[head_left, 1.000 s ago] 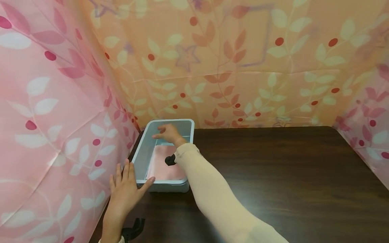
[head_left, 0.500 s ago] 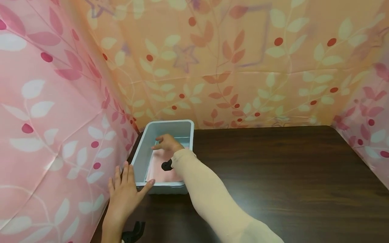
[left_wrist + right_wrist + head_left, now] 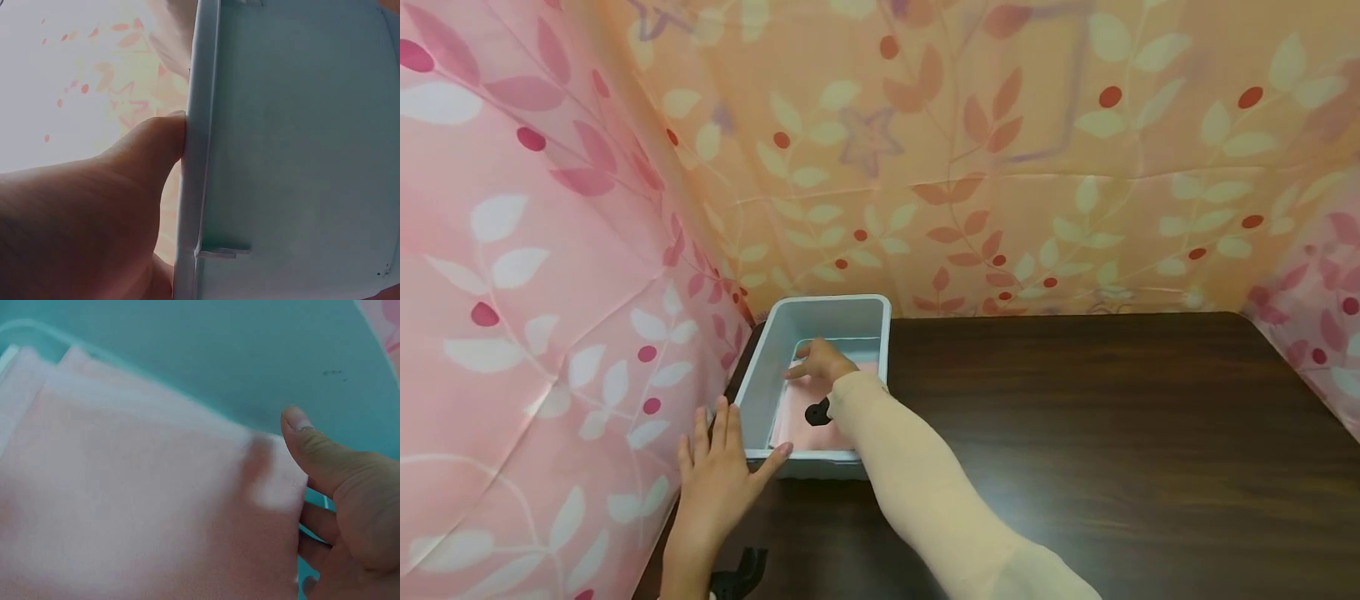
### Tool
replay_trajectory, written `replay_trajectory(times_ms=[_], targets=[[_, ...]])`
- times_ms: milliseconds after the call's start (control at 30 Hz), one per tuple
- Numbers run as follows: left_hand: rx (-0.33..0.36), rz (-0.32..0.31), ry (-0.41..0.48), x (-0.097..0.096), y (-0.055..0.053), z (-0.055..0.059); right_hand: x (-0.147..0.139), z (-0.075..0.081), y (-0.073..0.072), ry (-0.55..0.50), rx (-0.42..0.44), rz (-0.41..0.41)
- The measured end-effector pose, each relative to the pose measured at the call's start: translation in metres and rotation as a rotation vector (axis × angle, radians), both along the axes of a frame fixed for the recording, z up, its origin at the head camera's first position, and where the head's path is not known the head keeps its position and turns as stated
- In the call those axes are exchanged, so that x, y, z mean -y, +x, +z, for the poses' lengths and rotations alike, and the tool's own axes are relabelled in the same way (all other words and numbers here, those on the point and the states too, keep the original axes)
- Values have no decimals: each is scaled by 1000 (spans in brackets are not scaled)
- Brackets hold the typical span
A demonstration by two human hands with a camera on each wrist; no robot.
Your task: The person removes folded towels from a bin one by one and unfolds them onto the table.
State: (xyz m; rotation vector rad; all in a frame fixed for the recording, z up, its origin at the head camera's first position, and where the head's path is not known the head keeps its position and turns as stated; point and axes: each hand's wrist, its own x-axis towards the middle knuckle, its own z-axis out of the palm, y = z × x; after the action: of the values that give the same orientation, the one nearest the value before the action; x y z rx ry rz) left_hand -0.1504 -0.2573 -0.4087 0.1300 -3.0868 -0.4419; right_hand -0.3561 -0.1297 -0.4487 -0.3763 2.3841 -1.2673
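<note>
A light blue-grey plastic bin [image 3: 752, 392] stands at the table's left end, with a folded pink cloth [image 3: 792, 425] lying flat inside. My left hand [image 3: 718, 479] rests on the bin's near left corner, fingers straight and spread. In the left wrist view the thumb [image 3: 150, 140] lies against the bin's rim [image 3: 197, 150]. My right hand [image 3: 823, 362] reaches inside the bin to the cloth's far edge. In the right wrist view its thumb [image 3: 322, 450] is over a corner of the cloth [image 3: 144, 481], while the other fingers pass behind the edge. No pinch is plainly visible.
The dark wooden table [image 3: 1075, 433] extends to the right of the bin. A pink patterned curtain [image 3: 550, 333] hangs close along the left side, and an orange patterned curtain [image 3: 970, 167] covers the back. Black wrist mounts [image 3: 816, 413] sit on both wrists.
My right hand has moved down and a little nearer inside the bin, to the cloth's far edge. The left hand keeps its place on the bin's corner.
</note>
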Motion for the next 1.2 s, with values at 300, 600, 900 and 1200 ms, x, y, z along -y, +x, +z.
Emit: replay_trajectory(times_ms=[300, 600, 900, 1200], targets=[[-9, -4, 2, -4, -1, 0, -1, -4, -5, 10, -14, -81], [-8, -3, 11, -4, 0, 2, -3, 5, 1, 7, -63, -144], [-11, 5, 3, -3, 1, 0, -3, 8, 2, 18, -120, -167], [-4, 7, 9, 1, -1, 0, -4, 35, -6, 12, -274, -58]])
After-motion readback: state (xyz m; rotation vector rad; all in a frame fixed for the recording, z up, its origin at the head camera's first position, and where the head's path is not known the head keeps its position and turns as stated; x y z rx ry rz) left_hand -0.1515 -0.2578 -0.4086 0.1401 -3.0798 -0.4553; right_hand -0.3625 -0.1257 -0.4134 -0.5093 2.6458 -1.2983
